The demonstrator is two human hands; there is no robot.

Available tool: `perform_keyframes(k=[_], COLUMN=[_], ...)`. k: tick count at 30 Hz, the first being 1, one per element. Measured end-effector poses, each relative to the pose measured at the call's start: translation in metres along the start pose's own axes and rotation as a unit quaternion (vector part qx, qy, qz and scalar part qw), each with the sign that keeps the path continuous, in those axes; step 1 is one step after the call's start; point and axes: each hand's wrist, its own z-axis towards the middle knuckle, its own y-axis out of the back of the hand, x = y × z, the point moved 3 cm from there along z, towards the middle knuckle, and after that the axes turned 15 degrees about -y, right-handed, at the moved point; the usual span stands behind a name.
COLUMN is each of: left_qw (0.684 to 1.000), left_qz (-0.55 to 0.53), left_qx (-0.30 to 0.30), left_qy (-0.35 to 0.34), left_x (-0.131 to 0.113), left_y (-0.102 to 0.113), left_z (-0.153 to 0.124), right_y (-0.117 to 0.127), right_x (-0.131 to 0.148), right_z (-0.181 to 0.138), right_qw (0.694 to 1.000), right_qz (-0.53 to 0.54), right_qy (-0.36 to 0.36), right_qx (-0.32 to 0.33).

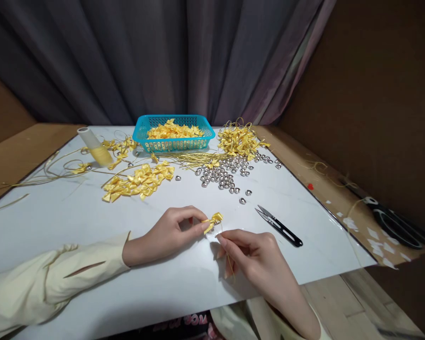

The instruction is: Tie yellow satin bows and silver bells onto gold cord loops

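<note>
Near the front middle of the white board, my left hand (175,231) pinches a small yellow ribbon bow (216,217) between thumb and fingertips. A silver bead seems to sit at the bow, mostly hidden by the fingers. Just to the right, my right hand (257,252) is closed in a pinch on a thin gold cord (230,259). The cord runs from the bow to the right fingertips, and its tail hangs below them. Black thread snips (279,226) lie on the board beyond my right hand.
A blue basket (173,144) of yellow bows stands at the back. Around it are loose bows (140,182), silver beads (219,174), gold cords (194,159), a pile of corded bows (239,140) and a thread spool (95,147). Scissors (396,222) lie at the right edge.
</note>
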Motion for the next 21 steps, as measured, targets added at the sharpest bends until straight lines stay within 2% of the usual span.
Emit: perform_keyframes(k=[9, 15, 21], left_qw=[1.0, 0.993, 0.988], left_qz=[-0.008, -0.097, -0.132], left_qx=[-0.002, 0.021, 0.026], left_qy=[0.009, 0.071, 0.076], left_x=[-0.0003, 0.0064, 0.0056], left_y=[0.0003, 0.0006, 0.0014], left_z=[-0.0002, 0.0022, 0.0033], right_y=[-0.0009, -0.0006, -0.0016], right_x=[-0.0004, -0.0009, -0.0001], right_z=[-0.0001, -0.001, -0.0016], right_qw=[1.0, 1.0, 0.998], right_qz=[0.0, 0.01, 0.041], right_qy=[0.002, -0.006, -0.017], right_qx=[0.003, 0.008, 0.034])
